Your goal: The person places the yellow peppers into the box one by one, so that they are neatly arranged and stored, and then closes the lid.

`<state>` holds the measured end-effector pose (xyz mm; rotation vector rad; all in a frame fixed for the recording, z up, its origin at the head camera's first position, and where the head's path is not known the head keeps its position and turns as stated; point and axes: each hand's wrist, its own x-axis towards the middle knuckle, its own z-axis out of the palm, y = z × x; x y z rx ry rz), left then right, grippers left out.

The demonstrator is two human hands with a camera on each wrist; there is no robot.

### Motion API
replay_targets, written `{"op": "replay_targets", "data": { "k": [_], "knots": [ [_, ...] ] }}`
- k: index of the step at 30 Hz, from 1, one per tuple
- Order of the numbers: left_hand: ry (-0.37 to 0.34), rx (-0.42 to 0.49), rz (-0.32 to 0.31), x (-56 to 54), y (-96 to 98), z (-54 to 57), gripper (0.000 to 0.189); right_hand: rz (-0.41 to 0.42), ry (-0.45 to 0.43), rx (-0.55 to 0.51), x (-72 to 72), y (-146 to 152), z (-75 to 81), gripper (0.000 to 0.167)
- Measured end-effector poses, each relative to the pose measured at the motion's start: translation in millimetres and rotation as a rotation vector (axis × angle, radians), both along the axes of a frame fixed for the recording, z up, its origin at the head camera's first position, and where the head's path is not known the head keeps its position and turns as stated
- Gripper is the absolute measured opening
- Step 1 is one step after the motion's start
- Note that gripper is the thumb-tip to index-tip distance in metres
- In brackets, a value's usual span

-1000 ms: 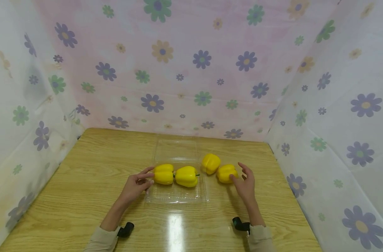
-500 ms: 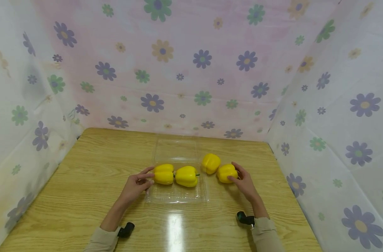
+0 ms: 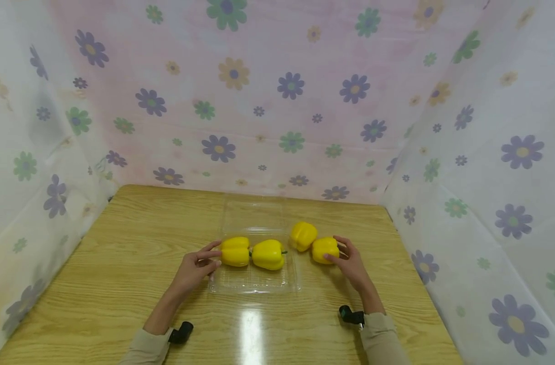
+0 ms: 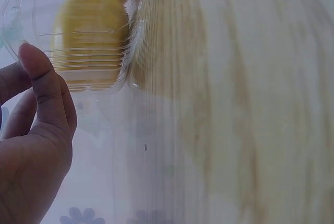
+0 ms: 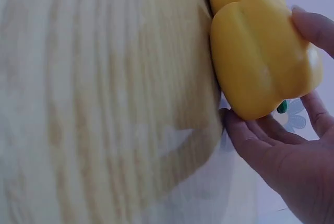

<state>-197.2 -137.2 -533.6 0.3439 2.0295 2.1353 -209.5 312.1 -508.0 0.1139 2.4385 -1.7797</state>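
Observation:
In the head view, two yellow bell peppers lie end to end in a clear plastic clamshell box (image 3: 254,284), the left pepper (image 3: 234,252) and the stemmed one (image 3: 268,255). My left hand (image 3: 196,268) pinches the box's left rim, its thumb on the edge in the left wrist view. To the right of the box, my right hand (image 3: 354,266) grips another yellow bell pepper (image 5: 266,57), thumb on one side and fingers round the other. A green stem pokes out toward the palm in the right wrist view. A further pepper (image 3: 303,236) sits right behind the gripped one.
The box's lid (image 3: 253,213) lies folded back toward the rear of the wooden table (image 3: 136,243). Flower-print sheets (image 3: 277,101) close off the back and both sides. Black cameras are strapped to both wrists.
My right hand has brought its fingers in round the right-hand pepper, which has shifted slightly left. The left hand keeps its place at the box rim.

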Motion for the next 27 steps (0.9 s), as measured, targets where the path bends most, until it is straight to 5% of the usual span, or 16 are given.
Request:
{"op": "replay_targets", "data": {
  "k": [6, 15, 27],
  "knots": [
    [0.001, -0.009, 0.005, -0.5, 0.7, 1.0, 0.036, -0.017, -0.047, -0.011, 5.9, -7, 18.6, 0.068],
    [-0.006, 0.005, 0.005, 0.2, 0.5, -0.9, 0.035, -0.062, -0.028, 0.003, -0.9, 0, -7.8, 0.065],
    [-0.013, -0.027, 0.015, 2.3, 0.6, 2.8, 0.037, -0.079, -0.048, 0.022, 3.3, -2, -8.3, 0.068]
  ]
}}
